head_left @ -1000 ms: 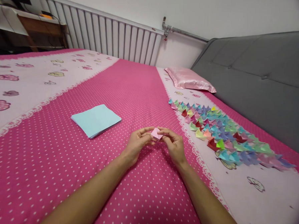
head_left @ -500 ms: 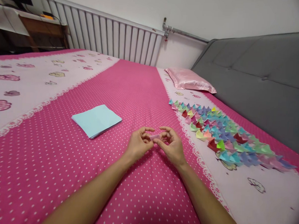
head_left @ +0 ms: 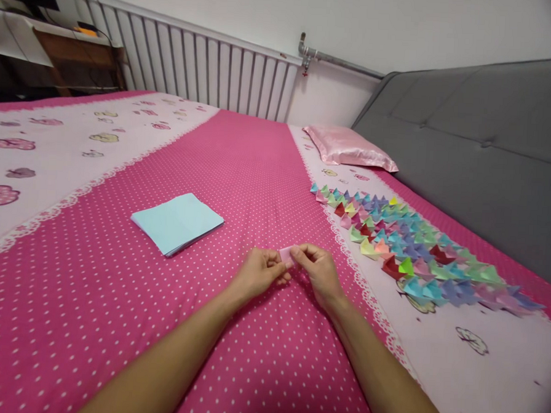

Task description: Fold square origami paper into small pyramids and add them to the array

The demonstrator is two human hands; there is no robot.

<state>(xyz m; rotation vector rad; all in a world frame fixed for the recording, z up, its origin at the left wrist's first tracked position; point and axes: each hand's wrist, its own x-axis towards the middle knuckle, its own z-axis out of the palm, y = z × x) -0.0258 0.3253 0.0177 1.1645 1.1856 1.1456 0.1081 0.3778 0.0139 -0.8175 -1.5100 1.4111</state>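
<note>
Between my two hands is a small folded piece of pink paper (head_left: pixel 286 254), held a little above the bed. My left hand (head_left: pixel 259 272) pinches its left side, with the thumb on the near face. On the right side, my right hand (head_left: pixel 317 269) grips it between thumb and fingers. Parts of the paper are hidden behind my fingers, so its full folded shape does not show. To the left lies a stack of light blue paper sheets (head_left: pixel 177 222). Rows of small folded paper boats (head_left: pixel 416 251) in many colours stand to the right.
A pink dotted bedsheet (head_left: pixel 240 168) covers the bed under everything. A pink satin pillow (head_left: pixel 347 148) lies at the far right, against a grey padded headboard (head_left: pixel 474 118). At the back are a white radiator (head_left: pixel 195 57) and a wooden desk (head_left: pixel 80 51).
My fingers have closed in on the pink paper from a looser, spread hold. The paper has turned, showing a broader face. The paper stack and boats have stayed put.
</note>
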